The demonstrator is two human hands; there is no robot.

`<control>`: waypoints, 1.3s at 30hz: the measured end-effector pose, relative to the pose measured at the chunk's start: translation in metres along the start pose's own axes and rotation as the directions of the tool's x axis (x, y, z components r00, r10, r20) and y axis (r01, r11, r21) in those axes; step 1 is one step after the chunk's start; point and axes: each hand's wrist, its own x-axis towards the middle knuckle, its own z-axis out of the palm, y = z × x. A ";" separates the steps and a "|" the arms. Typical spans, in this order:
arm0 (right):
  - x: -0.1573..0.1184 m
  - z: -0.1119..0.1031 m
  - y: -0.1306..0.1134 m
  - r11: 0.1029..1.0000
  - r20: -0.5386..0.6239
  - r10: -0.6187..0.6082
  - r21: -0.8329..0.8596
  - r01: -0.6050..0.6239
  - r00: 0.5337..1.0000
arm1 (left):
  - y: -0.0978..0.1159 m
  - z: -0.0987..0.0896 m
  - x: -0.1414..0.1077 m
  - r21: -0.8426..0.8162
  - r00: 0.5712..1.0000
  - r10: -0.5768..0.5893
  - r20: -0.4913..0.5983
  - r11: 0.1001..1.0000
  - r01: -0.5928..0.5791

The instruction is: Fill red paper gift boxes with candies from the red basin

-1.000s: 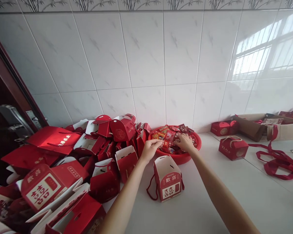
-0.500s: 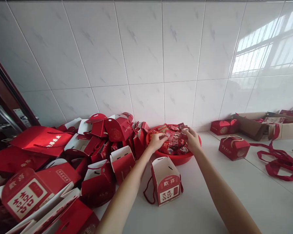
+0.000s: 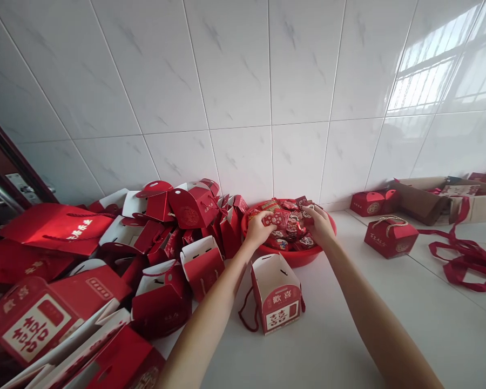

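Both of my hands are over a red plastic basin (image 3: 303,258) filled with wrapped candies (image 3: 294,228). My left hand (image 3: 259,229) pinches a red patterned candy packet (image 3: 277,219) at the basin's left side. Over the right side, my right hand (image 3: 319,225) has its fingers closed on dark red wrapped candies (image 3: 303,202); how many is hard to make out. In front of the basin stands an open red gift box (image 3: 281,307) with white characters, its white inside showing and a dark red cord handle hanging at its left.
On the left, red gift boxes (image 3: 162,300) and red bags (image 3: 71,229) lie heaped. At right are a closed red box (image 3: 390,237) with a twine handle, another red box (image 3: 370,204), a cardboard carton (image 3: 423,202) and tangled red ribbon (image 3: 467,273). A tiled wall (image 3: 243,162) rises behind.
A red candy packet now shows in my left hand's fingers, lifted from the pile. My right hand stays at the basin's right side with its candies. The camera view has tipped slightly.
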 end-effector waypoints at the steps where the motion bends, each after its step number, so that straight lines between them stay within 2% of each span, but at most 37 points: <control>1: 0.000 0.001 0.000 1.000 0.005 0.010 -0.004 -0.010 1.000 | 0.000 -0.001 -0.001 -0.026 0.999 0.003 -0.032 1.000 -0.004; 4: 0.000 0.002 0.000 1.000 0.029 0.025 -0.007 -0.025 0.999 | -0.001 -0.001 -0.002 -0.092 0.994 0.006 -0.106 0.996 -0.016; 7: 0.000 0.002 0.002 0.999 0.038 0.037 -0.034 -0.035 0.999 | -0.002 0.001 -0.001 -0.112 0.992 -0.001 -0.124 0.994 -0.013; 10: 0.001 0.001 0.003 0.998 0.039 0.045 -0.050 -0.043 0.998 | -0.006 0.003 0.002 -0.200 0.986 -0.026 -0.163 0.980 -0.007; 13: 0.003 0.000 0.005 0.999 -0.015 0.030 -0.030 -0.030 0.999 | -0.011 0.002 0.007 -0.268 0.972 -0.046 -0.232 0.963 -0.018; 16: 0.006 -0.002 0.007 1.000 -0.072 0.014 -0.013 -0.015 0.997 | -0.011 -0.001 0.012 -0.209 0.960 -0.035 -0.279 0.978 -0.025; 19: 0.008 -0.003 0.008 1.000 -0.085 0.011 -0.008 -0.011 0.996 | -0.008 -0.004 0.017 -0.164 0.979 -0.023 -0.203 0.986 -0.010; 22: 0.007 -0.004 0.008 1.000 -0.055 0.007 -0.009 -0.008 0.998 | -0.003 -0.005 0.021 -0.197 0.993 0.032 -0.109 0.979 -0.054; 25: 0.004 -0.003 0.005 1.000 0.049 0.019 -0.013 -0.019 0.999 | 0.000 -0.001 0.019 -0.230 0.991 0.099 -0.093 0.966 -0.118; 28: -0.001 -0.001 0.001 0.996 0.175 0.087 -0.029 -0.083 0.981 | 0.002 0.006 0.015 -0.239 0.990 0.115 -0.079 0.962 -0.130; 32: -0.003 0.001 0.000 0.992 0.263 0.120 -0.004 -0.124 0.957 | 0.005 0.011 0.010 -0.261 0.983 0.183 0.027 0.950 -0.170; 35: 0.001 0.000 0.003 0.995 0.211 0.072 0.049 -0.084 0.975 | 0.007 0.007 0.012 -0.320 0.982 0.177 0.067 0.936 -0.147; 37: 0.005 -0.003 0.006 0.992 0.110 0.018 0.120 -0.031 0.994 | 0.009 0.000 0.015 -0.316 0.993 0.114 0.021 0.943 -0.102; 39: 0.009 -0.006 0.009 0.983 -0.005 -0.001 0.184 0.002 1.000 | 0.009 -0.009 0.016 -0.241 0.998 0.048 -0.038 0.969 -0.056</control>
